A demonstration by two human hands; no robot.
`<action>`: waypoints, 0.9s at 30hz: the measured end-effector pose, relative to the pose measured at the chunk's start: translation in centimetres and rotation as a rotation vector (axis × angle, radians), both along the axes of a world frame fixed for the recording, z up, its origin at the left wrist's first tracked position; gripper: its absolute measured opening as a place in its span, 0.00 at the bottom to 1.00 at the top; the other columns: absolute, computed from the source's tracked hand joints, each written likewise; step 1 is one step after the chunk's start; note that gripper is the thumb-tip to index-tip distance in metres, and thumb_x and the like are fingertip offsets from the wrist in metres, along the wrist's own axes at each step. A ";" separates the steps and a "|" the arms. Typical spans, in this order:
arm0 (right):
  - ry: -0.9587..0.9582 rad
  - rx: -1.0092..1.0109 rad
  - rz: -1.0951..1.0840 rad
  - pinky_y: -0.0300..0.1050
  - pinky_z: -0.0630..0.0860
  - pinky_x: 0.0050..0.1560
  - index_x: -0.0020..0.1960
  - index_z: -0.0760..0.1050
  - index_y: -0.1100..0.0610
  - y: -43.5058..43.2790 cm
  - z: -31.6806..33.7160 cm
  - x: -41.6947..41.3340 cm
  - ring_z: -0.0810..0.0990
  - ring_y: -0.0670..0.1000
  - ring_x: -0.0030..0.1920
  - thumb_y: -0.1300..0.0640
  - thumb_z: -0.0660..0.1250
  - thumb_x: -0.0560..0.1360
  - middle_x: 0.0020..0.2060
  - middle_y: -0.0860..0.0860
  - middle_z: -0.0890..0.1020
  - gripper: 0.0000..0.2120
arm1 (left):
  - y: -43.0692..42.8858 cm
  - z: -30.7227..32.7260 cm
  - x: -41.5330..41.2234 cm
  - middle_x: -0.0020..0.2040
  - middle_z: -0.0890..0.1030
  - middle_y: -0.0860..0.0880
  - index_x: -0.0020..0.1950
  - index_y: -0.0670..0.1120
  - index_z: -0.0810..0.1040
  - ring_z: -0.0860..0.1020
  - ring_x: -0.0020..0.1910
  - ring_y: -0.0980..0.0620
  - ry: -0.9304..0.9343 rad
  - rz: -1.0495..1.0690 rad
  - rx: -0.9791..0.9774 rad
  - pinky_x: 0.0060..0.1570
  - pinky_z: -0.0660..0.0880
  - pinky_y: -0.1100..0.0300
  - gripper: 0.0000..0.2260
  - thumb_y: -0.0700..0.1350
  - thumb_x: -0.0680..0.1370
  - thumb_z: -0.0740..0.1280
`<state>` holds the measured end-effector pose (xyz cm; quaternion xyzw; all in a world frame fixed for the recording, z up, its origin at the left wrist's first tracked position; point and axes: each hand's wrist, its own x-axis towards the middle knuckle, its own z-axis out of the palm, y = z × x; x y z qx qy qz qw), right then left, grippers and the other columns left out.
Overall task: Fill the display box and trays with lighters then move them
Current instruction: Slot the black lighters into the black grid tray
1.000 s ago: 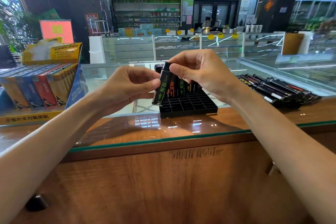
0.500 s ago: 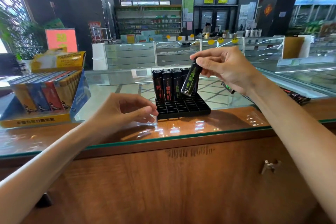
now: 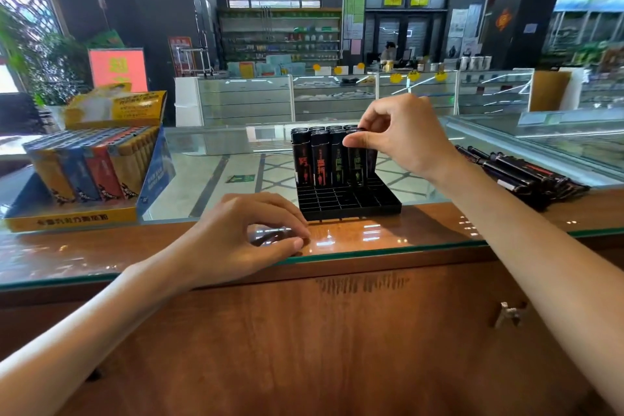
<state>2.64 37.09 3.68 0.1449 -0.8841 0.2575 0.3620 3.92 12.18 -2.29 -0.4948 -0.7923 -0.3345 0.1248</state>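
- The right hand (image 3: 403, 142) pinches the top of a green-print lighter (image 3: 357, 167) between thumb and curled fingers
- That lighter stands upright, long axis vertical, with its cap end up under the thumb and its base down in a slot of the black tray (image 3: 349, 203)
- It sits fourth from the left in the nearest filled row, just beside other upright lighters (image 3: 312, 162) with red and green print; the tray's front slots are bare
- The left hand (image 3: 236, 240) rests on the glass counter (image 3: 422, 245) just beside the tray's front left corner, fingers loosely curled, holding nothing
- A pile of loose black lighters (image 3: 526, 176) lies flat on the right, long axes running away from the person
- A yellow and blue display box (image 3: 84, 213) of coloured lighters stands well to the left
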 end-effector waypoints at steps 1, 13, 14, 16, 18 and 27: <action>-0.005 -0.005 0.005 0.25 0.68 0.32 0.40 0.79 0.61 0.0 0.0 0.1 0.73 0.41 0.29 0.50 0.76 0.63 0.31 0.51 0.79 0.16 | 0.0 -0.1 0.1 0.47 0.83 0.55 0.47 0.47 0.85 0.81 0.49 0.58 0.028 -0.005 -0.002 0.49 0.78 0.58 0.04 0.42 0.73 0.72; -0.073 -0.050 0.066 0.27 0.71 0.29 0.40 0.79 0.61 -0.6 -0.6 -0.4 0.76 0.40 0.24 0.51 0.75 0.64 0.27 0.49 0.79 0.14 | -0.9 -0.5 1.1 0.58 0.80 0.53 0.61 0.50 0.79 0.79 0.54 0.57 0.394 0.043 -0.263 0.43 0.80 0.58 0.17 0.56 0.78 0.61; -0.078 -0.050 0.061 0.27 0.71 0.29 0.40 0.79 0.61 -0.6 -0.7 -0.5 0.76 0.40 0.24 0.51 0.75 0.64 0.26 0.48 0.79 0.14 | -0.9 -0.5 1.1 0.58 0.80 0.53 0.61 0.49 0.79 0.79 0.54 0.57 0.397 0.042 -0.262 0.43 0.80 0.58 0.17 0.55 0.78 0.61; -0.091 -0.057 0.052 0.26 0.70 0.29 0.40 0.80 0.62 -0.5 -0.8 -0.7 0.76 0.39 0.24 0.51 0.75 0.64 0.26 0.48 0.79 0.14 | -0.8 -0.6 1.1 0.57 0.80 0.52 0.61 0.49 0.80 0.79 0.53 0.57 0.405 0.038 -0.260 0.41 0.81 0.58 0.17 0.55 0.78 0.61; -0.123 -0.089 0.059 0.27 0.71 0.29 0.42 0.80 0.63 -0.4 -1.0 -0.9 0.77 0.41 0.25 0.54 0.76 0.65 0.28 0.51 0.81 0.13 | -0.8 -0.6 1.0 0.57 0.81 0.52 0.60 0.49 0.80 0.80 0.53 0.56 0.417 0.043 -0.260 0.40 0.81 0.57 0.17 0.55 0.78 0.61; -0.209 -0.201 0.072 0.32 0.75 0.31 0.43 0.80 0.58 -0.3 -2.9 -1.1 0.78 0.41 0.26 0.55 0.76 0.66 0.33 0.50 0.83 0.09 | -0.8 -0.7 1.1 0.57 0.81 0.51 0.60 0.48 0.80 0.79 0.54 0.55 0.413 0.052 -0.250 0.41 0.81 0.55 0.17 0.54 0.78 0.62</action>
